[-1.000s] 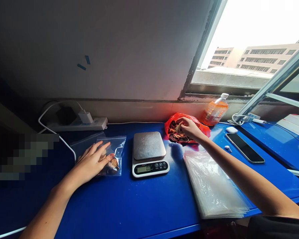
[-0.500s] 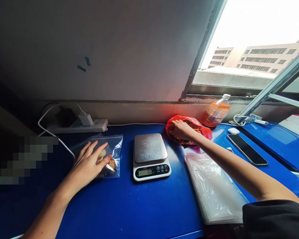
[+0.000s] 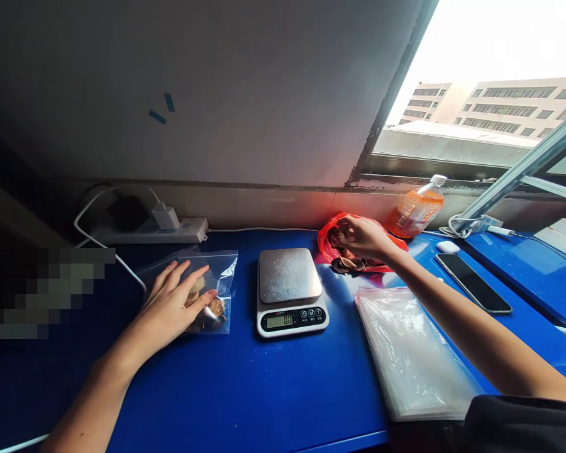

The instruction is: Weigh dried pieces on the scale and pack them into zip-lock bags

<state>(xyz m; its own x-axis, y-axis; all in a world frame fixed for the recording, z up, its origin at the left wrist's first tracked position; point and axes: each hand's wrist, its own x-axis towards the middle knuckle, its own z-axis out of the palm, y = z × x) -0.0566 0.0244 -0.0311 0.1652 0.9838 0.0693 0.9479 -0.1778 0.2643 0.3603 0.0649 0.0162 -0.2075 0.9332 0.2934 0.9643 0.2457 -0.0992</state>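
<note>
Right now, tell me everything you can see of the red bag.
The red bag is thin, glossy, crumpled plastic, lying open on the blue table near the wall, right of the scale and left of the orange bottle. It holds dark brown dried pieces, some showing at its front edge. The right hand reaches into its mouth, fingers curled among the pieces.

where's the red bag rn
In the head view the red bag lies at the back of the blue table, just right of the scale, with the right hand in it.
</note>
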